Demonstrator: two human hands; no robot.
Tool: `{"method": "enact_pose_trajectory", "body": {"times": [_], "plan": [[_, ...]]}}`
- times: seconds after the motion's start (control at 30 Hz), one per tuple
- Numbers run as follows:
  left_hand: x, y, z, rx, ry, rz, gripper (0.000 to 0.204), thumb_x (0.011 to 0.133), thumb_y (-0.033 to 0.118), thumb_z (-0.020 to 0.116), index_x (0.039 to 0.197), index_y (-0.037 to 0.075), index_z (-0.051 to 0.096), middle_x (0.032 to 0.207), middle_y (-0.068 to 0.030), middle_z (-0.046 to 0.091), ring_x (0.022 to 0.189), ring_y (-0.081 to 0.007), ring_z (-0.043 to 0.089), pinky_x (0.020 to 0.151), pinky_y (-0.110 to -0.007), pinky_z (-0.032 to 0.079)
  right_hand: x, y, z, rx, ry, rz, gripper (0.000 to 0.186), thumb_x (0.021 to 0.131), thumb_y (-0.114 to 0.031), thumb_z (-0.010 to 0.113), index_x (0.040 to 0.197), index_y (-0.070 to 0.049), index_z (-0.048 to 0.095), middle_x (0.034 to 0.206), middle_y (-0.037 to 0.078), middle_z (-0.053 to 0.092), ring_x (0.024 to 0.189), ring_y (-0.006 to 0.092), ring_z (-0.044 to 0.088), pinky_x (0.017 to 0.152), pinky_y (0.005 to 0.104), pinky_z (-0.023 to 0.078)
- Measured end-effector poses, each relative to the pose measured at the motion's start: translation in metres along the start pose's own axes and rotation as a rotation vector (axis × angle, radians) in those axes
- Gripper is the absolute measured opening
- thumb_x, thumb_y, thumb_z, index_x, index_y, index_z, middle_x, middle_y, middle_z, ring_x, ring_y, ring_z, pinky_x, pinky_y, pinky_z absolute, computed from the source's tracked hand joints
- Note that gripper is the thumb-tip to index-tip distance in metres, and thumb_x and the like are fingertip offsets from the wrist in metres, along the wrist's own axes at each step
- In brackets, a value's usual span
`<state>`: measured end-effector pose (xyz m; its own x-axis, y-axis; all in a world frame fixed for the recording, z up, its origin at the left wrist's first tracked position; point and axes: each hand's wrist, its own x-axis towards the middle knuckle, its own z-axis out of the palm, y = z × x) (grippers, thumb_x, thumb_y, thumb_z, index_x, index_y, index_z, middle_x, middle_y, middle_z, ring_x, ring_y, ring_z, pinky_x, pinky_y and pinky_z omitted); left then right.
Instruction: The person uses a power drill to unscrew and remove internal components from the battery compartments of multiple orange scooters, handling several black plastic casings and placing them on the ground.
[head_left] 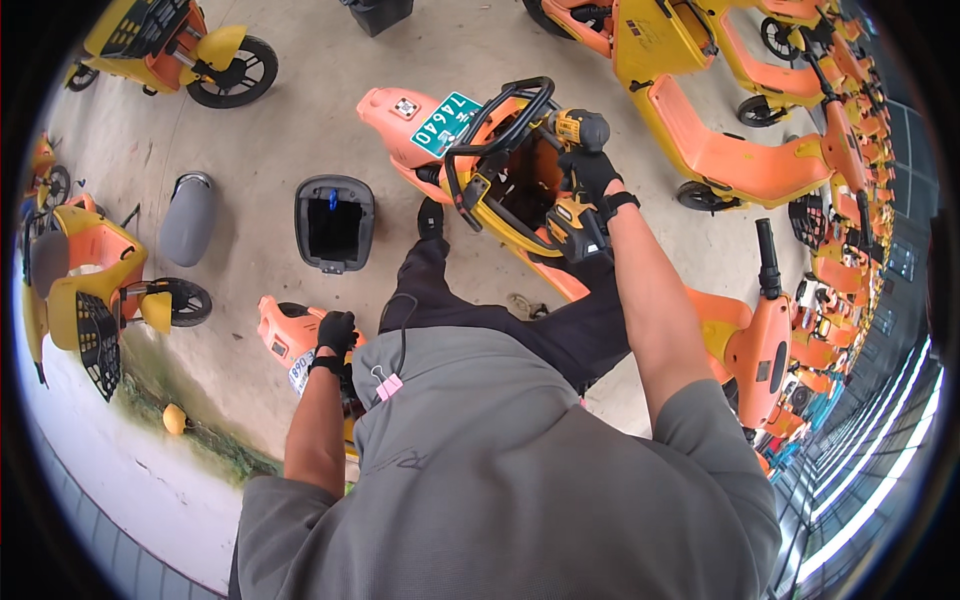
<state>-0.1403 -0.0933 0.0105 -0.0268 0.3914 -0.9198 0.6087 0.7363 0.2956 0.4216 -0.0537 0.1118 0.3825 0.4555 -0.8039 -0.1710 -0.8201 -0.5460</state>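
In my black-gloved right hand (pixel 590 178) is a yellow and black cordless drill driver (pixel 580 130), held over the open body of an orange and yellow scooter (pixel 395 135). The fingers wrap its handle, and its battery end points back toward me. A black tubular rack (pixel 535 92) and a green plate (pixel 445 125) are at this scooter's tail. My gloved left hand (pixel 337 332) is closed, down beside the tail of another orange scooter (pixel 285 325) at my left. Whatever its fingers hold there is hidden.
On the concrete floor lie a dark open storage bucket (pixel 308 230) and a grey scooter seat (pixel 188 222). A black bin (pixel 380 12) stands at the far edge. Parked scooters (pixel 700 130) crowd the right side, with others (pixel 110 260) along the left. A white wall (pixel 110 460) borders the lower left.
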Motion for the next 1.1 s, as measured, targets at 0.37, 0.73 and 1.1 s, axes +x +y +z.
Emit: {"method": "enact_pose_trajectory", "body": {"times": [0.37, 0.73, 1.1], "plan": [[-0.018, 0.02, 0.017, -0.111, -0.02, -0.045, 0.022, 0.08, 0.018, 0.052, 0.083, -0.003, 0.059, 0.07, -0.0118, 0.059, 0.054, -0.0204, 0.061, 0.049, -0.031, 0.048, 0.016, 0.001, -0.01, -0.021, -0.026, 0.042, 0.018, 0.075, -0.01, 0.062, 0.092, -0.005, 0.058, 0.065, 0.006, 0.054, 0.053, 0.0162, 0.053, 0.047, 0.0283, 0.042], [-0.023, 0.156, 0.076, 0.499, 0.114, 0.833, 0.024, 0.08, 0.017, 0.06, 0.097, 0.002, 0.06, 0.082, -0.016, 0.063, 0.07, -0.0291, 0.063, 0.066, -0.037, 0.05, -0.011, 0.064, -0.013, 0.485, -0.04, -0.169, 0.021, 0.077, -0.01, 0.066, 0.095, -0.004, 0.058, 0.066, 0.006, 0.058, 0.053, 0.0166, 0.059, 0.046, 0.0286, 0.045], [-0.013, 0.394, 0.309, 0.454, 0.138, 1.093, 0.041, 0.083, 0.023, 0.056, 0.117, 0.0, 0.048, 0.103, -0.0224, 0.058, 0.098, -0.0372, 0.056, 0.085, -0.045, 0.044, -0.073, 0.129, -0.017, 0.842, 0.035, -0.228, 0.025, 0.078, -0.003, 0.066, 0.101, -0.003, 0.055, 0.077, 0.004, 0.058, 0.062, 0.0139, 0.059, 0.056, 0.0252, 0.049]]}}
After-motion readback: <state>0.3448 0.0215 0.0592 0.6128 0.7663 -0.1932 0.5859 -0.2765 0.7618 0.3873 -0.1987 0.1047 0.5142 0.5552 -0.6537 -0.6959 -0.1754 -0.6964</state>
